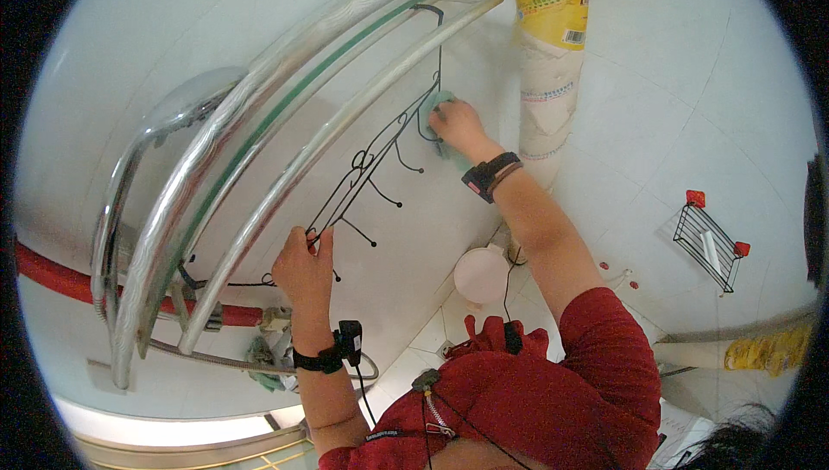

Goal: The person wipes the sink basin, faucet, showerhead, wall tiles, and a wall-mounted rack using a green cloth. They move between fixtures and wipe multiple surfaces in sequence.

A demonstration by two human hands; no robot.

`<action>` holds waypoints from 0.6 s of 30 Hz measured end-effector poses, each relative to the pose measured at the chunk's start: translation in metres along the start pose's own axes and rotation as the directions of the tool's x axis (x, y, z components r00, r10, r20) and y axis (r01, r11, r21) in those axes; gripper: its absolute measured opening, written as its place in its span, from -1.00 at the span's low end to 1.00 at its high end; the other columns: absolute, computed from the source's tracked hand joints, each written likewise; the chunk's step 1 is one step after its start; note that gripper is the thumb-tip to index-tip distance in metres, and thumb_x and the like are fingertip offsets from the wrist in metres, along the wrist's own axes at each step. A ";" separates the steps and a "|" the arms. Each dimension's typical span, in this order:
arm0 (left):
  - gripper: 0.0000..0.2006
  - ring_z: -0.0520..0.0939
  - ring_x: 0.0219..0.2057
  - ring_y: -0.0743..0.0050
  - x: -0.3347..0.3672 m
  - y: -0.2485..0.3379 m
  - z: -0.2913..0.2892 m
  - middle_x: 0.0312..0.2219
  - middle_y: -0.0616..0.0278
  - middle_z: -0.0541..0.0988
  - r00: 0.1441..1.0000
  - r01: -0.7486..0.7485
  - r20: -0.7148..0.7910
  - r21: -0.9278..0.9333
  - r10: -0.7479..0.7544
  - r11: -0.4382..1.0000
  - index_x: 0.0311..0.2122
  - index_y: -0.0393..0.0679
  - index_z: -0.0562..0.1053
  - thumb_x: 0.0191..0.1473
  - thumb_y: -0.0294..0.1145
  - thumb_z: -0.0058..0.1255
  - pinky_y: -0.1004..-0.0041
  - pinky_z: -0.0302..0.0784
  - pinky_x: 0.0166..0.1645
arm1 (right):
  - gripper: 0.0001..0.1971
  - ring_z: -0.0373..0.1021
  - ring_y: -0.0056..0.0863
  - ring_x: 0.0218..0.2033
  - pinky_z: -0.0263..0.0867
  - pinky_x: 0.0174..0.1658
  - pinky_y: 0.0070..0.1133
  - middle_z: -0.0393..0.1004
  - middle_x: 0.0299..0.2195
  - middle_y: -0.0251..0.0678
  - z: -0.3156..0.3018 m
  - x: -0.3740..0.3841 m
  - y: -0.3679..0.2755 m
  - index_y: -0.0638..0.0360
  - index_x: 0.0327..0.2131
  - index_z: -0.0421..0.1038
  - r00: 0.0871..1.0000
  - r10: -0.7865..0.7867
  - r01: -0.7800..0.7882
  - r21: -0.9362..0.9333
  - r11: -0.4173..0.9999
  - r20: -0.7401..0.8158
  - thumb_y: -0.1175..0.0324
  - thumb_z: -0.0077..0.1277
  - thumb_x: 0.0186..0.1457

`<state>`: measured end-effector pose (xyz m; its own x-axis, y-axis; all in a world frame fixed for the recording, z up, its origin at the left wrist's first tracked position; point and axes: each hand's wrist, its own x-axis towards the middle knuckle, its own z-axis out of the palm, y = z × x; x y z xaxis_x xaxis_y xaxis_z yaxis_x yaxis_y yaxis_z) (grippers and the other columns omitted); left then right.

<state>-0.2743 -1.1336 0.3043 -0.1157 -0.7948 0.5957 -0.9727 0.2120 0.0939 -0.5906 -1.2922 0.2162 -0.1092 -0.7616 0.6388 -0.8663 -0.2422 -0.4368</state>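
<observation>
A thin black wire hook rack (361,159) with curled ornaments and ball-tipped hooks slants beside the white wall, below a metal-railed shelf. My left hand (302,270) is closed around its lower left end, fingers pinching the wires. Toward its upper right end, my right hand (459,127) presses a pale green cloth (439,99) around the wire, with part of the cloth hanging below the fingers. The fingertips of my right hand are partly hidden by the cloth.
Curved metal rails (285,181) with a green-edged glass shelf (259,129) cross the left side, next to a chrome shower head (199,94). A red pipe (56,278) runs behind. A wrapped pipe (548,82) stands right of my hand; a black wire basket (710,244) hangs farther right.
</observation>
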 end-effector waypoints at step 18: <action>-0.66 0.52 -0.62 0.30 0.000 0.000 0.001 -0.65 0.29 0.46 1.000 -0.013 -0.005 -0.008 0.013 1.000 -0.55 -0.12 0.33 -0.07 -0.05 0.05 0.35 0.37 -0.55 | -0.56 0.19 -0.34 -0.67 0.11 -0.53 -0.37 0.30 -0.70 -0.11 -0.056 -0.025 -0.027 0.37 -0.63 0.27 0.673 0.548 -0.041 0.714 0.699 -0.498 0.17 -0.23 0.14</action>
<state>-0.2745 -1.1341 0.3039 -0.1271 -0.7891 0.6010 -0.9695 0.2269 0.0929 -0.5916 -1.2328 0.2482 -0.7903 -0.3458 0.5058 -0.2535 -0.5669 -0.7838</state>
